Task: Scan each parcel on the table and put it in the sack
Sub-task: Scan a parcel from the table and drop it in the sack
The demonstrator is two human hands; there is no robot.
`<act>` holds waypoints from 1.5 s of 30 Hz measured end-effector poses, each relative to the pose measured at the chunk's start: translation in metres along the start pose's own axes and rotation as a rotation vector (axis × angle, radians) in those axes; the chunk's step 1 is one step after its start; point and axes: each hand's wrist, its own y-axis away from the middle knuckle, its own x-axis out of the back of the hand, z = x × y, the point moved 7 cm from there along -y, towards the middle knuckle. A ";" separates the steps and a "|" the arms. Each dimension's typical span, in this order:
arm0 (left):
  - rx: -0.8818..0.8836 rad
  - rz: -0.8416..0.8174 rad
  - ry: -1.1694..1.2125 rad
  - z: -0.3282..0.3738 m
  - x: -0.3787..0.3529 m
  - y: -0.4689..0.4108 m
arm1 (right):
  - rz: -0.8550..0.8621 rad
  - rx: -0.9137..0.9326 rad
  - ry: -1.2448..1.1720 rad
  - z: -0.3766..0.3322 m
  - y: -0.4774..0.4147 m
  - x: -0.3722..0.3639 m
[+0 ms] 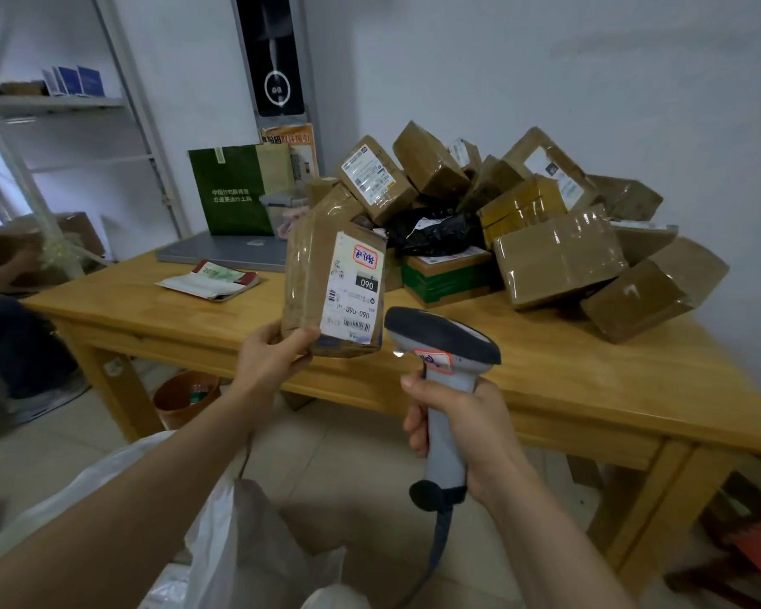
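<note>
1. The white sack [212,534] gapes low at the left, beneath the left forearm.
2. The left hand [268,362], arm stretched forward, grips the bottom corner of a taped brown parcel [313,274] — held upright over the counter's [589,371] near edge, label towards the camera.
3. Just right of it, the right hand [453,428] wraps the grip of a barcode scanner [442,340], whose head is close beside the parcel's lower corner.
4. Far right, the heap of parcels [554,252] crowds the counter's back half — bare wood lies before it.

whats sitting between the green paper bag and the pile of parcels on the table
A clear lidded plastic container with something pink inside stands there, shown in the head view.
</note>
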 end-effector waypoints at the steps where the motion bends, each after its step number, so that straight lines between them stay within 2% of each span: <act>1: 0.001 -0.007 -0.008 0.000 0.002 0.001 | -0.005 -0.009 0.007 0.000 0.001 -0.001; 5: 0.012 -0.021 -0.073 0.007 0.013 0.001 | -0.035 -0.045 0.046 0.003 0.006 -0.006; 9: -0.013 0.030 -0.300 0.044 0.033 -0.012 | -0.062 -0.015 0.171 0.001 0.011 -0.007; 15: 0.037 -0.062 -0.502 0.106 0.043 -0.019 | -0.110 0.052 0.425 0.003 0.018 -0.022; 22: 0.042 -0.115 -0.710 0.125 0.043 -0.019 | -0.135 0.158 0.507 0.001 0.029 -0.043; 28: 0.068 -0.158 -0.759 0.117 0.040 -0.020 | -0.126 0.220 0.592 -0.006 0.032 -0.049; 45: 0.084 -0.128 -0.728 0.108 0.053 -0.025 | -0.137 0.291 0.676 -0.010 0.035 -0.059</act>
